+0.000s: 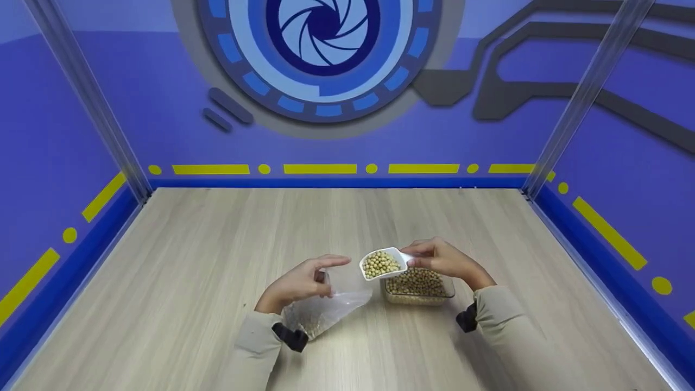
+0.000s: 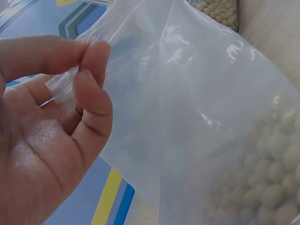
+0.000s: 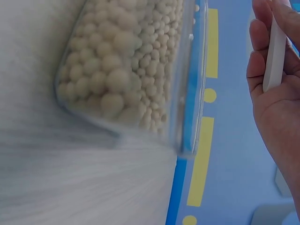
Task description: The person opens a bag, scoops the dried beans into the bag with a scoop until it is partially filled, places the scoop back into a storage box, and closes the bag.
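In my right hand (image 1: 448,260) I grip the handle of a white scoop (image 1: 403,254), its bowl heaped with pale round beans (image 1: 380,264). The scoop is held above the near-left part of a clear rectangular container (image 1: 418,300), which holds many more of the same beans. My left hand (image 1: 296,283) pinches the top edge of a clear plastic bag (image 2: 178,93) between thumb and fingers. Beans (image 2: 272,178) lie in the lower part of the bag. The scoop's front lip points toward the bag's mouth, a short way from my left fingertips.
A pale wood-grain table (image 1: 217,233) lies under everything. Blue panels (image 1: 347,146) with yellow marks stand around its back and sides, and metal posts (image 1: 586,98) rise at the back corners. Dark camera mounts (image 1: 290,336) sit on both wrists.
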Tool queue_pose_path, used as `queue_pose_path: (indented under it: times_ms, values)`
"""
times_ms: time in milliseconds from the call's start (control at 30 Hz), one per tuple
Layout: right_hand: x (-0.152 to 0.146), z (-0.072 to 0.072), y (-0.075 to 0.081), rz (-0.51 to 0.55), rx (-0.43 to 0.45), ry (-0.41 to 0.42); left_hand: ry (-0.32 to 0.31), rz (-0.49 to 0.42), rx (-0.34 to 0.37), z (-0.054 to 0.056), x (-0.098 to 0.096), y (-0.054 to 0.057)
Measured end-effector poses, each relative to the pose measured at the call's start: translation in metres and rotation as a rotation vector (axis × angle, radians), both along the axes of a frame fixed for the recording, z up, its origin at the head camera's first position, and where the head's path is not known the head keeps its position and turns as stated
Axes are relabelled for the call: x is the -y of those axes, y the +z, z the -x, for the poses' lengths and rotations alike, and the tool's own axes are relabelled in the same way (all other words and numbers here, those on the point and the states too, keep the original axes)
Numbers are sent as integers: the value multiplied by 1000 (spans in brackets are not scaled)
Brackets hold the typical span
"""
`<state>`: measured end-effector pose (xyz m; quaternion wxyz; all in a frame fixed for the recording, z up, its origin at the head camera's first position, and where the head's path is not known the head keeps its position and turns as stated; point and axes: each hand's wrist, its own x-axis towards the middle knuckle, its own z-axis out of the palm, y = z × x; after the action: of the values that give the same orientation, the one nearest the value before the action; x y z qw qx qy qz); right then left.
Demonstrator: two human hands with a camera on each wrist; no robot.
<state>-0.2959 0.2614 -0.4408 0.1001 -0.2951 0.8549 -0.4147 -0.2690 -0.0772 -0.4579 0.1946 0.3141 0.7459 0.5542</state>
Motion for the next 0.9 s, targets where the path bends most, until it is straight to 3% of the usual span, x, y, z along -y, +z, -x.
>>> queue_pose_path:
  times_ms: [167,333,633,900]
  values:
    - [4,4,-6,31,19,23,20,17,17,0,-1,-1]
    - [13,2,-3,-15,-24,19,18,6,24,0,-1,-1]
    - [30,-16,25,-58,-54,56,11,7,15,0,-1,0]
    - [21,2,1,-61,-57,57,5,14,5,0,-1,1]
